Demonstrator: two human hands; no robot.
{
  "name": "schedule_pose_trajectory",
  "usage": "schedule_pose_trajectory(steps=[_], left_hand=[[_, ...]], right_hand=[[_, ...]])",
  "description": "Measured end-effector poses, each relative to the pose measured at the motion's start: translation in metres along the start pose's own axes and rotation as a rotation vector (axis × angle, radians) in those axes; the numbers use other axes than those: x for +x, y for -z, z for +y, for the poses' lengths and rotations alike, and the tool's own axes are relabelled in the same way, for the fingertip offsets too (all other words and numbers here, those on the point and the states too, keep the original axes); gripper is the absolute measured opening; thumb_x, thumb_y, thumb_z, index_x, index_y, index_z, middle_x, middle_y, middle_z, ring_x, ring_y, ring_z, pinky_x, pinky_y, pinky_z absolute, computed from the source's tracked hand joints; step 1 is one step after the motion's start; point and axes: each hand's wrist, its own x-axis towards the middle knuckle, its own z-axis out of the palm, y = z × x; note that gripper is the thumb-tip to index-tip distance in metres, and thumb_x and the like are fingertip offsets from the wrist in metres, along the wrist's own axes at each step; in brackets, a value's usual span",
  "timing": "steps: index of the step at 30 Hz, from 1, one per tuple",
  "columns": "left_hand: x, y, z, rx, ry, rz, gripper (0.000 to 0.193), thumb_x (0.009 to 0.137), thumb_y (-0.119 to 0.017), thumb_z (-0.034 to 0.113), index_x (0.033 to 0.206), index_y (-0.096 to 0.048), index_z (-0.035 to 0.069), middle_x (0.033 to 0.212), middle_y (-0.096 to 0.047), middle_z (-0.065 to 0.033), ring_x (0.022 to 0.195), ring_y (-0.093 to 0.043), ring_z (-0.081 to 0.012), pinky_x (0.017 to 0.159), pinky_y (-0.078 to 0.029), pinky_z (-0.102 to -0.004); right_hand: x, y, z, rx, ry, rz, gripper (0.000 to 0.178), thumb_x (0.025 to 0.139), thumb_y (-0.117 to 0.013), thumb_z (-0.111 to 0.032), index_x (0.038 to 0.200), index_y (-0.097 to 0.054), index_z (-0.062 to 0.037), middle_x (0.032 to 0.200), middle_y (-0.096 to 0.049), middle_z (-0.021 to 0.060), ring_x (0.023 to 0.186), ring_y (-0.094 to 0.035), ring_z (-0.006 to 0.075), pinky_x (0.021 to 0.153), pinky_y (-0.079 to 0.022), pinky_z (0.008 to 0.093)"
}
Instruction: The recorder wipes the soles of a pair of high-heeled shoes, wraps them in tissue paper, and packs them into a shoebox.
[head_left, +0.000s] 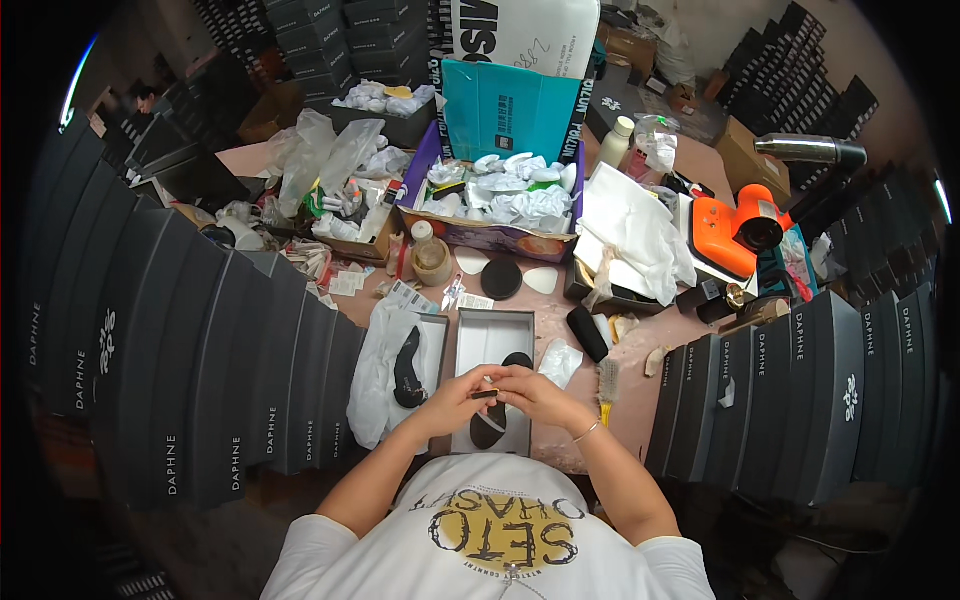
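Over an open grey shoe box (525, 437), my left hand (455, 400) and my right hand (545, 397) meet with fingertips together. Between them is a small dark strip with a gold-coloured edge (484, 394); its kind is too small to tell. Both hands are closed around it, and the fingers partly cover it. Black shoe parts (488, 428) lie in the box below, partly hidden by my hands. Just left, a second open box holds white tissue paper (378, 370) and a black shoe (408, 370).
Stacked dark shoe boxes stand left (200, 360) and right (780, 390). Beyond my hands are a purple carton of crumpled paper (500, 238), a glue jar (431, 262), a black round lid (502, 278) and an orange device (722, 235). A yellow-handled brush (607, 385) lies right.
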Motion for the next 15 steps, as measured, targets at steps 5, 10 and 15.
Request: schedule_pose_trajectory(steps=[5,10,15], left_hand=[[-0.004,0.015,0.001,-0.065,0.063,0.032,0.043,0.087,-0.049,-0.003,0.129,-0.046,0.004,0.089,-0.061,-0.0025,0.080,-0.057,-0.0070,0.072,-0.046,-0.0211],[0.003,0.008,-0.021,-0.228,0.077,0.092,0.040,0.088,-0.051,0.001,0.128,-0.046,0.001,0.091,-0.062,-0.0038,0.080,-0.058,-0.0095,0.076,-0.048,-0.0230],[0.000,-0.010,-0.034,-0.786,0.003,0.224,0.036,0.092,-0.057,0.017,0.124,-0.052,0.000,0.102,-0.062,-0.0046,0.092,-0.058,-0.0103,0.084,-0.047,-0.0270]], right_hand=[[-0.001,0.001,0.007,0.002,-0.037,0.035,0.019,0.086,-0.063,-0.015,0.096,-0.065,0.0005,0.091,-0.063,0.0126,0.087,-0.058,0.0273,0.078,-0.046,0.0354],[-0.011,-0.010,0.010,0.015,-0.118,0.176,0.018,0.086,-0.063,-0.015,0.095,-0.064,0.0011,0.084,-0.062,0.0115,0.075,-0.059,0.0235,0.068,-0.047,0.0316],[-0.016,-0.018,-0.002,0.078,-0.243,0.346,0.017,0.087,-0.062,-0.014,0.095,-0.064,0.0012,0.080,-0.059,0.0089,0.066,-0.055,0.0180,0.059,-0.044,0.0281]])
